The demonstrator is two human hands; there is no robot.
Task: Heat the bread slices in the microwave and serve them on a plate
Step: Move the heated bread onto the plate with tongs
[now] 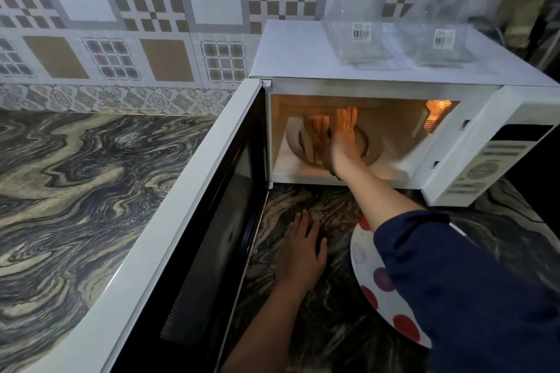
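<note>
The white microwave [303, 51] stands open, its cavity lit orange. On the turntable [374, 150] lie brown bread slices [307, 142], blurred. My right hand [342, 139] is inside the cavity with straight fingers pointing inward, against the right side of the bread; whether the thumb grips a slice is hidden. My left hand [300, 251] rests flat on the marble counter in front of the microwave. A white plate [368, 269] with red and purple dots lies on the counter at the lower right, half hidden under my right sleeve.
The microwave door [181, 221] swings out to the left and blocks that side. Two clear plastic containers [354, 30] [439, 36] sit on top of the microwave. The control panel [485, 166] is to the right. A tiled wall runs behind the marble counter [75, 191].
</note>
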